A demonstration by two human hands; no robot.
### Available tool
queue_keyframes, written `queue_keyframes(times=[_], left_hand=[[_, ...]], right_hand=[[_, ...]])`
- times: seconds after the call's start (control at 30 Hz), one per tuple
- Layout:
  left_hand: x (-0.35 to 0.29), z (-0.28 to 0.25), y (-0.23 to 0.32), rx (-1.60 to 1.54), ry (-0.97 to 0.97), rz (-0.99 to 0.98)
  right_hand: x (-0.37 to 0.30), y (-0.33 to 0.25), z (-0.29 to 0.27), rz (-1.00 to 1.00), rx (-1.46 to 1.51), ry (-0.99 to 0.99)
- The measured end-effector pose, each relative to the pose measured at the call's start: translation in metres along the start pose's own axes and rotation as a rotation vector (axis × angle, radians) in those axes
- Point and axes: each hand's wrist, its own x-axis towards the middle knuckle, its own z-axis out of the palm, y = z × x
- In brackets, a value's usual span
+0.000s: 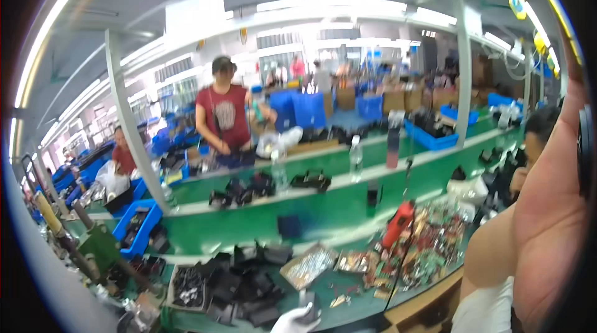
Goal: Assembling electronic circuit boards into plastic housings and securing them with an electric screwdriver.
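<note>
My left hand (292, 322), in a white glove, is at the lower edge with its fingers closed round a small dark housing (306, 309). Just beyond it lies a heap of black plastic housings (239, 283) and a shallow box of small shiny parts (309, 266). My right hand (547, 233) is raised very close at the right edge, its bare palm large in view. White cloth (485, 308) shows below it. The ends of its fingers run out of the picture, so whether it grips anything is hidden.
A red power screwdriver (398, 224) hangs over a pile of circuit boards and wires (423, 243). A box of small dark parts (188, 287) stands left of the housings, near a green hand press (99, 246). Across the green conveyor (211, 227) stand bottles (356, 159) and a person (224, 112).
</note>
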Motion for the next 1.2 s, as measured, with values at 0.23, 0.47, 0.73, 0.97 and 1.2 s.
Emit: queue_keyframes(times=[0.23, 0.47, 0.73, 0.97, 1.2], left_hand=[[0.057, -0.054, 0.054, -0.966, 0.250, -1.237], [0.011, -0.013, 0.002, -0.044, -0.238, -0.011], [0.033, -0.045, -0.007, 0.248, -0.273, 0.214], [0.010, -0.042, 0.000, 0.030, -0.215, -0.020], [0.016, -0.031, 0.011, -0.085, -0.249, -0.085]], right_hand=[[-0.001, -0.035, -0.003, -0.048, -0.066, -0.037], [-0.060, -0.052, 0.085, 0.320, -0.058, 0.003], [-0.161, -0.064, 0.248, 0.993, -0.081, -0.407], [-0.344, -0.069, 0.257, 1.054, -0.278, -1.351], [-0.338, -0.058, 0.270, 1.089, -0.225, -1.312]])
